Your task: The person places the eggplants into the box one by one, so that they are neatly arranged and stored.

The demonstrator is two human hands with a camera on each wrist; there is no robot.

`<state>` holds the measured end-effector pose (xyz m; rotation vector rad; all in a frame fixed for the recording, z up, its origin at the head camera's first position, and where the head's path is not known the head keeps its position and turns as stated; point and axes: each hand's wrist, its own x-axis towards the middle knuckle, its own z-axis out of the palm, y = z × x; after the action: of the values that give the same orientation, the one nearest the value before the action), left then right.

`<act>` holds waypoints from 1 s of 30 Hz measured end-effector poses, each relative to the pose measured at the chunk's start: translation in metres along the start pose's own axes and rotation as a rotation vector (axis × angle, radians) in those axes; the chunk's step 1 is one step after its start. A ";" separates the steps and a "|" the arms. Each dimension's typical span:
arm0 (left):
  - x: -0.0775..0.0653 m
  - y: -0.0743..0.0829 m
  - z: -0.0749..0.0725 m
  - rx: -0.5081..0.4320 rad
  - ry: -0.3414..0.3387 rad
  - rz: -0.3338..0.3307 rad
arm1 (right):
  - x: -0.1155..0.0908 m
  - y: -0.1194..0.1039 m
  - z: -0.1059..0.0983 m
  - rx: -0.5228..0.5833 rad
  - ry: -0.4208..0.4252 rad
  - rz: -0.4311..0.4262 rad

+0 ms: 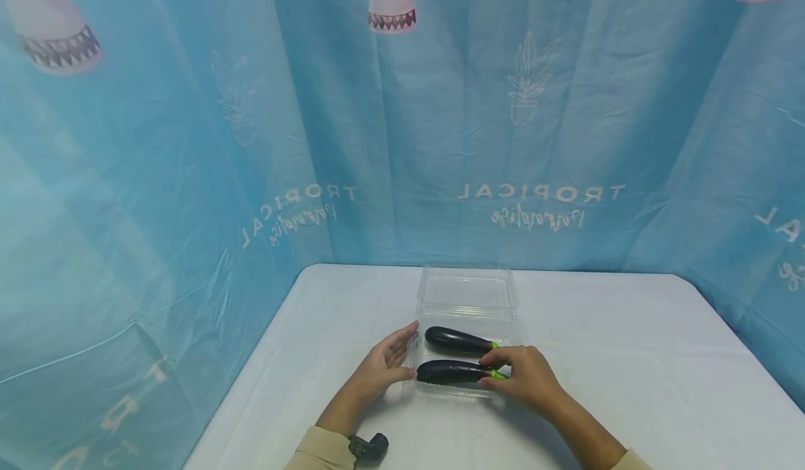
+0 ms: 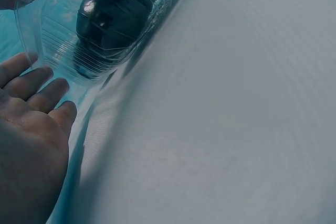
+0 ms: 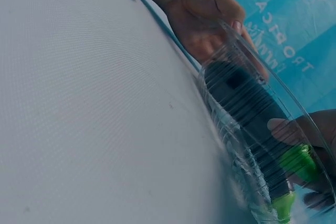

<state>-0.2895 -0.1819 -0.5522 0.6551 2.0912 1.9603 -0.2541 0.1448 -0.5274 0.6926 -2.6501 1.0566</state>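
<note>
Reading the clock from the middle of the clear plastic box (image 1: pixel 505 329), I start at 9: left hand (image 1: pixel 380 369), fingers extended, thumb spread, tips touching the box's left edge, nothing gripped; seems to steady it. Near eggplant (image 1: pixel 448 371), inside the box toward 6, blunt end pointing to 9. Far eggplant (image 1: pixel 455 340), also inside, toward 12, untouched as far as I can see. Lid (image 1: pixel 467 290) at 12, folded back flat on the white table (image 1: pixel 629 358). Right hand (image 1: pixel 525 379) at 4, thumb and fingers pinching the near eggplant by its green stem end; can't tell if that end is raised. Step, my call: settling the near eggplant alongside the other. Next move probably calls for lowering the stem end clear of the wall, then releasing the pinch.
</note>
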 end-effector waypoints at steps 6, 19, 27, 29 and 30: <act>0.000 0.001 0.001 0.011 0.002 -0.003 | -0.001 0.000 0.000 0.004 -0.003 -0.006; 0.000 0.001 0.001 0.015 0.005 -0.007 | -0.002 0.000 0.000 0.013 0.012 -0.024; 0.000 0.002 0.000 0.020 -0.001 -0.007 | -0.002 0.001 0.000 0.027 0.026 -0.031; -0.001 0.003 0.001 0.013 0.001 -0.008 | -0.002 0.001 0.000 0.029 0.028 -0.025; -0.001 0.003 0.001 0.010 0.002 -0.008 | -0.003 0.001 0.000 0.030 0.027 -0.020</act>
<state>-0.2880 -0.1813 -0.5495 0.6455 2.1024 1.9484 -0.2526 0.1466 -0.5291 0.7039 -2.6039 1.0953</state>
